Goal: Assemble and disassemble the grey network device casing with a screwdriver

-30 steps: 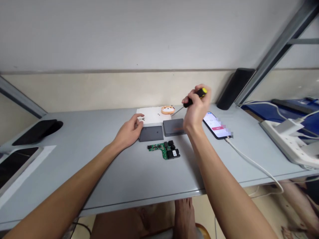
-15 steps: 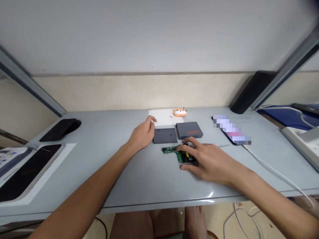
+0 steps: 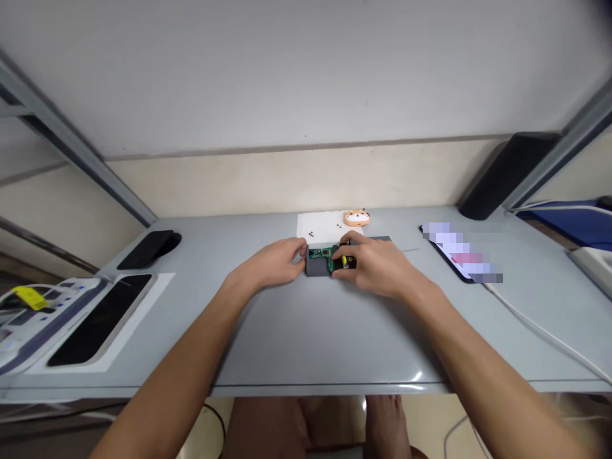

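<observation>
Over the dark grey cover plate [image 3: 315, 268] lies a green circuit board [image 3: 322, 253] with a black part and a yellow spot on its right side. My right hand [image 3: 377, 264] has its thumb and fingers closed around that black part. At the plate's left edge, my left hand [image 3: 280, 261] has its fingers curled, with thumb and fingertips on the edge. Whether the board sits flush in the plate cannot be made out. The dark grey box [image 3: 381, 239] is mostly hidden behind my right hand.
Small dark screws [image 3: 310, 234] lie on white paper [image 3: 321, 220], beside an orange animal-faced case [image 3: 357, 218]. A phone [image 3: 456, 252] with a white cable lies to the right, near a black cylinder [image 3: 507, 175]. At left are a black-screened device [image 3: 102, 319], a power strip [image 3: 62, 306] and a black object [image 3: 146, 250].
My right hand has carried the circuit board from the desk in front up onto the cover plate. My left hand has come down from the paper's screws to the plate's left edge.
</observation>
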